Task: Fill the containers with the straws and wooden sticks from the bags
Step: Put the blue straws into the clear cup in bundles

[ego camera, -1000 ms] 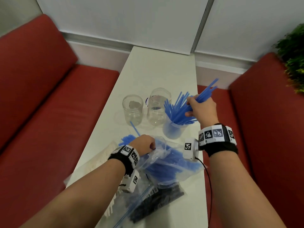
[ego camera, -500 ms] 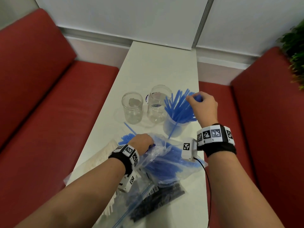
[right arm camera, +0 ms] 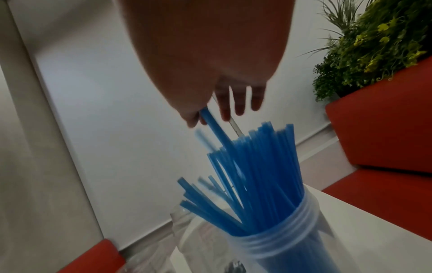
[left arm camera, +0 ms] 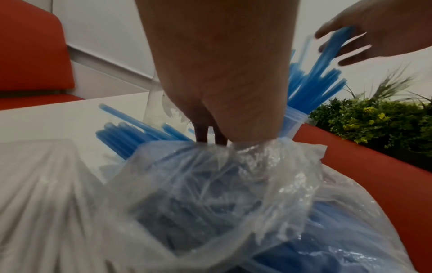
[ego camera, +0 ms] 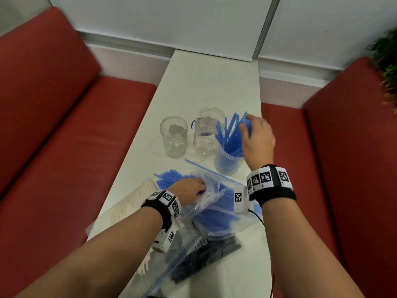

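A frosted plastic container [ego camera: 225, 166] at the table's right edge holds a fan of blue straws [ego camera: 227, 134]. My right hand [ego camera: 246, 127] is over their tops, fingers extended and touching the upper ends; the right wrist view shows its fingers [right arm camera: 236, 103] spread above the bundle [right arm camera: 254, 166]. My left hand [ego camera: 200, 188] grips the crumpled mouth of the clear bag of blue straws [ego camera: 217, 214], seen close in the left wrist view [left arm camera: 210, 184]. Two glass jars [ego camera: 174, 136] [ego camera: 206, 132] stand empty to the left of the container.
Loose blue straws [ego camera: 169, 179] and a single one [ego camera: 199, 166] lie on the white table [ego camera: 210, 82]. A bag of black straws [ego camera: 204, 259] and a bag of pale wooden sticks [ego camera: 133, 203] lie near me. Red benches flank the table; a plant [ego camera: 386, 61] stands at right.
My right hand brought its bundle of blue straws down into the frosted container and let go; its fingers now lie over the tops. The left hand stays on the bag.
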`<state>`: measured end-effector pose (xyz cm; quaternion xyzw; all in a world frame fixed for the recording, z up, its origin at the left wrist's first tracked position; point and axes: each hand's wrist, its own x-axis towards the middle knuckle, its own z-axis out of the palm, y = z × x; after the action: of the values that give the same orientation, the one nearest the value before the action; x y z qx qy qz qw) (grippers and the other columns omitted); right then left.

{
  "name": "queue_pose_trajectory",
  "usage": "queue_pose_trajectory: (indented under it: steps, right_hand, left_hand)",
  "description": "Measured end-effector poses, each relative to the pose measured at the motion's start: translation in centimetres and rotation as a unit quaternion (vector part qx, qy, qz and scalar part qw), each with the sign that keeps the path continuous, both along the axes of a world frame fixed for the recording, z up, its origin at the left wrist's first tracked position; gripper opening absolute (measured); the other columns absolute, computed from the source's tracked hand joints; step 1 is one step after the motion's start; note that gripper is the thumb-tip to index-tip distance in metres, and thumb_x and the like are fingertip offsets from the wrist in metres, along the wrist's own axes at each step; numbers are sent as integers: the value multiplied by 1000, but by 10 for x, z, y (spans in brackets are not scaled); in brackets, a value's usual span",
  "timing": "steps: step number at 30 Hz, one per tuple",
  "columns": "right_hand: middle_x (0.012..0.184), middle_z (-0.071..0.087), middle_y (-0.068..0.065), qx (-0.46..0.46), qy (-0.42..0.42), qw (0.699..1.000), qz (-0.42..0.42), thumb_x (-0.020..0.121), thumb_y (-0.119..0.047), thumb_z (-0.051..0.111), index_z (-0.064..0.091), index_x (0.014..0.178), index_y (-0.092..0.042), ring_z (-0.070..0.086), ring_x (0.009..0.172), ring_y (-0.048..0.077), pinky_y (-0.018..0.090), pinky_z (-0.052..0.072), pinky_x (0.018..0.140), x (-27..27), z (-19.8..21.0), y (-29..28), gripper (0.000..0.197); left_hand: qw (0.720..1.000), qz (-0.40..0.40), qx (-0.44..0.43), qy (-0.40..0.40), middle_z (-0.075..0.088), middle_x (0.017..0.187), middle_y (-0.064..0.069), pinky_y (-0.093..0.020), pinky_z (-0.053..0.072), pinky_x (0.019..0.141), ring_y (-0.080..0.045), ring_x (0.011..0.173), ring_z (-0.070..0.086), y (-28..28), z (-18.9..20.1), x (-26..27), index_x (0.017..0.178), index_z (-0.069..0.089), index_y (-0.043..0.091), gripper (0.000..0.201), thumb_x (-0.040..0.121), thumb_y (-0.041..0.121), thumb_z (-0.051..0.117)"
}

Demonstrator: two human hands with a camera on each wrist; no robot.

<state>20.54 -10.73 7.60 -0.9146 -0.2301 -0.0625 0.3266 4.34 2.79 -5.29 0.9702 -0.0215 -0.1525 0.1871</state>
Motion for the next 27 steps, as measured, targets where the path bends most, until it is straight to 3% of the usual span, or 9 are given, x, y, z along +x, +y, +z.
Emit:
queue_pose_trajectory:
  steps: [2, 4, 7, 10, 13, 16, 19, 22, 27]
  right_hand:
    - [161, 32, 10, -122, 90, 988, 14, 106, -42, 42, 35, 154, -24, 10, 154, 29, 53, 11, 122, -1, -12, 0, 52]
    - [167, 17, 11, -138, 107, 984, 18, 104, -49, 42, 24, 159, -29, -8, 156, 29, 58, -3, 123, -4, -22, 0, 61]
    - [168, 10, 11, -78, 52, 995, 20, 100, -59, 45, 22, 159, -29, -9, 156, 31, 55, -9, 122, -3, -24, 1, 70]
    - [169, 5, 12, -156, 73, 984, 50, 97, -67, 40, 20, 160, -29, -11, 155, 32, 58, -11, 121, -7, -22, 2, 77]
    - [157, 36, 12, 37, -30, 999, 9, 98, -51, 55, 45, 150, -24, 22, 151, 30, 51, 10, 122, -17, -12, 4, 59]
    - [114, 67, 5, 146, -199, 966, 78, 97, -29, 55, 67, 120, -16, 59, 110, 24, 41, 41, 95, -35, -5, 23, 29]
    - [92, 72, 3, 66, -44, 972, 220, 97, -19, 49, 69, 112, -14, 64, 82, 21, 37, 51, 78, -51, -26, 48, 25]
    - [113, 69, 14, -123, 163, 958, 201, 102, -11, 44, 61, 129, -10, 64, 105, 30, 40, 51, 90, -52, -76, 58, 32]
    - [130, 58, 25, -289, 261, 910, 145, 102, -2, 37, 48, 137, -1, 57, 121, 39, 41, 43, 99, -36, -136, 45, 36]
  left_hand:
    - [1000, 0, 6, -3, 55, 132, -2, -35, 44, 94, -25, 116, 54, 0, -2, -1, 126, 58, 15, 32, 97, 22, 48]
    - [1000, -7, 23, -3, 51, 138, -1, -36, 43, 99, -23, 123, 51, -1, -3, -1, 133, 52, 17, 37, 97, 23, 48]
    - [996, -31, 86, 4, 51, 139, -1, -38, 41, 100, -25, 124, 50, -1, -1, 0, 134, 52, 19, 35, 100, 25, 43]
    - [989, -41, 140, 15, 58, 125, -2, -39, 38, 93, -26, 113, 54, -3, 4, 2, 116, 60, 18, 26, 98, 19, 42]
    - [987, -42, 153, 31, 63, 113, -1, -38, 37, 91, -26, 104, 58, -3, 9, 8, 106, 62, 19, 22, 96, 14, 43]
    - [985, -44, 156, 55, 64, 116, -6, -36, 43, 88, -28, 105, 60, -1, 13, 13, 117, 62, 14, 26, 99, 18, 43]
    - [986, -22, 142, 86, 64, 115, -11, -34, 45, 83, -30, 105, 61, -1, 15, 16, 117, 63, 9, 26, 98, 16, 48]
    - [989, 5, 102, 110, 66, 105, -10, -31, 44, 76, -29, 98, 63, 2, 23, 17, 108, 66, 9, 20, 95, 12, 51]
    - [992, 7, 64, 110, 60, 85, -2, -20, 38, 58, -25, 82, 64, 10, 27, 12, 88, 65, 13, 12, 91, 12, 54]
